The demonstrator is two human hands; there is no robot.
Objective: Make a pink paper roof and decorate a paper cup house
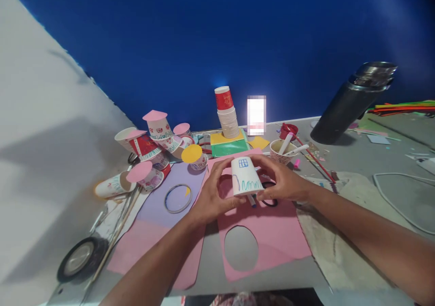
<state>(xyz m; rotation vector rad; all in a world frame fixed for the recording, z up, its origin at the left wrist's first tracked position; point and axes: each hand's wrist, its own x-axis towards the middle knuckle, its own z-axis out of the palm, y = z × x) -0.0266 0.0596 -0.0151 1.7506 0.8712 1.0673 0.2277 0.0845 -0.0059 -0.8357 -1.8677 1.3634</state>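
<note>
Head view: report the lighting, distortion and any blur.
Head view: wide-angle warp tilts the table and bends its edges; a bright blurred rectangle glows against the dark blue wall; the upside-down cup between both hands stays sharp; corners darken.

Person, head-camera view: two arms and two hands visible.

Left hand (212, 197): bare, no glove, no ring or band discernible on the visible fingers. Left forearm: bare from the wrist down to the lower frame edge; no sleeve, cuff, watch or bracelet in view.

Right hand (283, 181): bare, no glove, fingers unadorned as far as the blur allows. Right forearm: bare to the right frame edge; no sleeve or wristwear.

Clothing: a small strip of patterned fabric, pinkish and pale, at the bottom centre edge; garment type cannot be told.
</note>
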